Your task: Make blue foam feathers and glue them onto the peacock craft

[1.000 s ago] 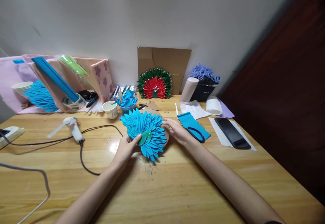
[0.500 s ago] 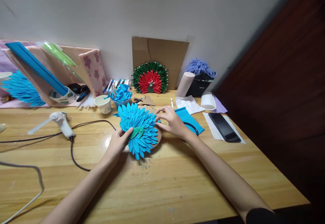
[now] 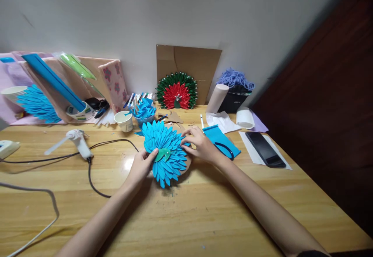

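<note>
A round blue paper peacock craft [image 3: 166,148] with a green body glued on a cardboard disc lies tilted on the wooden table [image 3: 186,214]. My left hand [image 3: 142,165] grips its lower left edge, thumb beside the green body. My right hand [image 3: 199,144] rests on its right rim, fingertips pressing blue petals. A finished red and green peacock [image 3: 176,92] leans on cardboard at the wall.
A glue gun [image 3: 77,142] with its black cord lies to the left. A paper cup [image 3: 124,121] and a cup of blue petals [image 3: 143,111] stand behind the craft. Scissors on blue paper [image 3: 223,146], a phone [image 3: 264,149], rolls and yarn sit right.
My right hand shifted slightly along the craft's right rim. The craft stays held between both hands, and my view moved a little.
</note>
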{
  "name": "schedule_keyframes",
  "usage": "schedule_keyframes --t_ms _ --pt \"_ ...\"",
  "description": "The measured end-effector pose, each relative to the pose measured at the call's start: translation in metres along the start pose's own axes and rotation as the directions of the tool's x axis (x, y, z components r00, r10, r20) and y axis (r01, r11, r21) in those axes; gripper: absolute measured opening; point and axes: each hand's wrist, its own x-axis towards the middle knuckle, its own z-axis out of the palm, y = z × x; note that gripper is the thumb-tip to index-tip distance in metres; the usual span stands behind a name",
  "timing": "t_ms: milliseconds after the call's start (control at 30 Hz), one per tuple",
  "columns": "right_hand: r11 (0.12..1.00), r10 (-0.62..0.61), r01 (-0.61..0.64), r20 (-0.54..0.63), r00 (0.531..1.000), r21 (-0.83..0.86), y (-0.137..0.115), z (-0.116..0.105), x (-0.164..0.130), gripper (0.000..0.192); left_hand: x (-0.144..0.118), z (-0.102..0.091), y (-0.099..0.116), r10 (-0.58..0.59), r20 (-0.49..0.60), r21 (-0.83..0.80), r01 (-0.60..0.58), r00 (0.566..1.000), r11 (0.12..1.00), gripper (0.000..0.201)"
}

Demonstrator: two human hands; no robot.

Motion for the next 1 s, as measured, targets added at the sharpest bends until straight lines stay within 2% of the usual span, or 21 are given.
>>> schedule_keyframes --t_ms 233,467,700,867,1000 --pt "0.999 0.020 -0.021 -0.016 1.000 -0.033 -0.0088 0.0006 0.0016 0.009 -0.0003 0.0000 0.0004 0.023 0.006 0.015 -0.023 1.000 1.000 0.046" --pt "0.999 0.000 0.001 0.018 1.000 -0.050 -0.0058 0.0022 -0.0001 0.012 0.0000 -0.0009 -0.0020 0.006 0.032 0.019 -0.007 0.999 1.000 0.043" --pt "0.999 0.011 -0.012 -0.013 1.000 -0.045 -0.0057 0.0031 0.0001 0.012 0.0009 -0.0021 -0.0055 -0.018 0.058 -0.006 0.018 0.998 1.000 0.042" --pt "0.998 0.068 -0.068 0.000 0.998 -0.010 -0.0069 0.0040 0.0000 0.009 0.0001 -0.0008 -0.0046 0.005 0.041 0.049 -0.007 0.999 0.999 0.045" --pt "0.998 0.067 -0.066 0.023 0.998 -0.014 -0.0035 0.0032 -0.0007 0.005 0.0003 0.0011 -0.0034 0.015 0.002 0.065 -0.015 1.000 0.998 0.048"
